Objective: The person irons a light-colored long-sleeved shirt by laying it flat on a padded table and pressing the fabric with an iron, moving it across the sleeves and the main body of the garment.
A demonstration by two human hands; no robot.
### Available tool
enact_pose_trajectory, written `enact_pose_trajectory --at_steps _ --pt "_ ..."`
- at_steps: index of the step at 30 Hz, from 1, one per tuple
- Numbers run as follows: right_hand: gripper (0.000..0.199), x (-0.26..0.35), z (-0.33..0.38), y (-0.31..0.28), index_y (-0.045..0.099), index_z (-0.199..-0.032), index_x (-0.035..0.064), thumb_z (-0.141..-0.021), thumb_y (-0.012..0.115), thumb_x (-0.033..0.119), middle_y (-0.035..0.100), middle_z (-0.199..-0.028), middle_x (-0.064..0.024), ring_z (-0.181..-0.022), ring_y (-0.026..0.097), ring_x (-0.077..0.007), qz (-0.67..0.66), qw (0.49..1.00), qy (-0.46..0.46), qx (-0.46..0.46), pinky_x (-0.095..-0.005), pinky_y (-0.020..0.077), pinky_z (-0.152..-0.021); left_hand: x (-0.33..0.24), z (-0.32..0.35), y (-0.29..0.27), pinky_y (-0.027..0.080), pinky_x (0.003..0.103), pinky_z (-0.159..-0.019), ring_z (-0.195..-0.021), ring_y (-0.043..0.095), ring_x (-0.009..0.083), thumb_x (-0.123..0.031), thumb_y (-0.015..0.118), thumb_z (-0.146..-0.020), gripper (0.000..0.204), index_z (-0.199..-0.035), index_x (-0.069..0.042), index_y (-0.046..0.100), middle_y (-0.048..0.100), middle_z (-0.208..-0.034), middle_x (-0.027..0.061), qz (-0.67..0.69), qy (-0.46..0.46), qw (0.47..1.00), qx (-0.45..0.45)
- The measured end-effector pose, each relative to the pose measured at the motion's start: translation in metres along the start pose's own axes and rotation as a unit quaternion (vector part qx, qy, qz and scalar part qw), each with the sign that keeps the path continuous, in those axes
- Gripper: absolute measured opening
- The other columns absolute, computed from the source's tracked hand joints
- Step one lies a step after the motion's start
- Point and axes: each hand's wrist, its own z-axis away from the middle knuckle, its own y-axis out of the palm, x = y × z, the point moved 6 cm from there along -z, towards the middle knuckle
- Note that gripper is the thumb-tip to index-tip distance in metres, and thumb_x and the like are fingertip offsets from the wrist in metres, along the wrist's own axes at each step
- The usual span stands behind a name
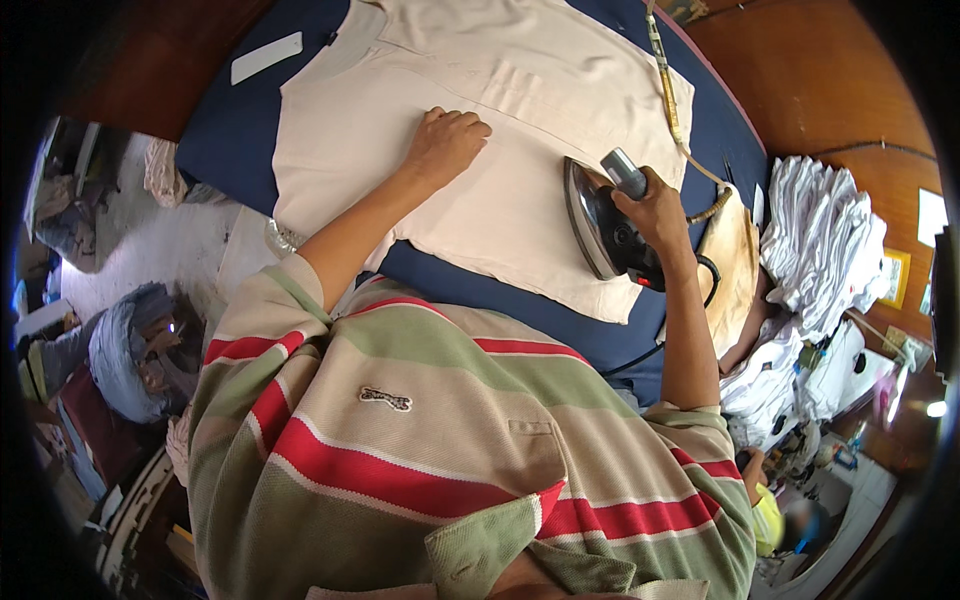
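A pale cream shirt (520, 185) lies spread on a dark blue ironing surface (222, 165), its collar end toward the far left. My left hand (447, 145) rests on the cloth near the middle, fingers curled under, so what they hold, if anything, is hidden. My right hand (655, 212) is closed around the grey handle of a black steam iron (600, 225). The iron sits at the right part of the shirt, its metal soleplate edge facing left and its body tilted up. A dark cord trails from its back.
A white card (266, 58) lies at the far left of the blue surface. A yellowish hose (664, 85) runs down the right side. Right of it are a stained tan cloth (728, 260) and hanging white garments (822, 245). Bundled clothes (132, 350) lie at left. Another person (768, 518) is at lower right.
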Motion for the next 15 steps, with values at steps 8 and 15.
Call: enact_pose_trajectory --at_steps 8,15 --pt "0.043 -0.005 0.0 0.001 0.061 -0.098 0.0003 -0.071 0.064 0.033 0.064 -0.081 -0.0244 -0.079 0.064 -0.0372 0.022 1.0 0.001 -0.013 -0.0421 0.0492 -0.072 0.003 -0.011 0.01 0.039 0.033 -0.078 -0.08 0.06 0.017 -0.017 0.057 -0.084 0.006 -0.083 -0.013 0.062 0.062 -0.083 -0.0005 0.002 -0.006 0.999 0.044" --pt "0.045 -0.005 -0.002 0.002 0.061 -0.098 0.0001 -0.071 0.066 0.035 0.065 -0.082 -0.0238 -0.078 0.064 -0.0363 -0.027 1.0 -0.008 0.005 -0.0417 0.0484 -0.071 0.006 -0.008 -0.003 0.038 0.043 -0.088 -0.08 0.06 0.0239 -0.018 0.05 -0.087 0.01 -0.093 -0.012 0.055 0.063 -0.08 0.0055 -0.015 -0.012 0.994 0.105"
